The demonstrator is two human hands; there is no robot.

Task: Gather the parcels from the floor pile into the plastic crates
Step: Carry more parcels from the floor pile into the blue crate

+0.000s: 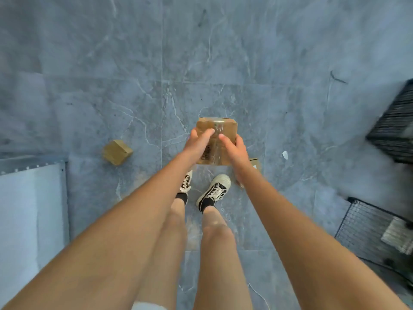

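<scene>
Both hands, left hand (197, 142) and right hand (234, 148), clasp the taped brown cardboard parcel (220, 128) above the grey marble floor (111, 63); the black plastic crates (393, 130) lie rightward, nearer the right hand.

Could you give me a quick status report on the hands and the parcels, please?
Left hand and right hand grip one taped parcel, lifted. Loose small parcel on floor. Black crates to the right. Path clear.
</scene>
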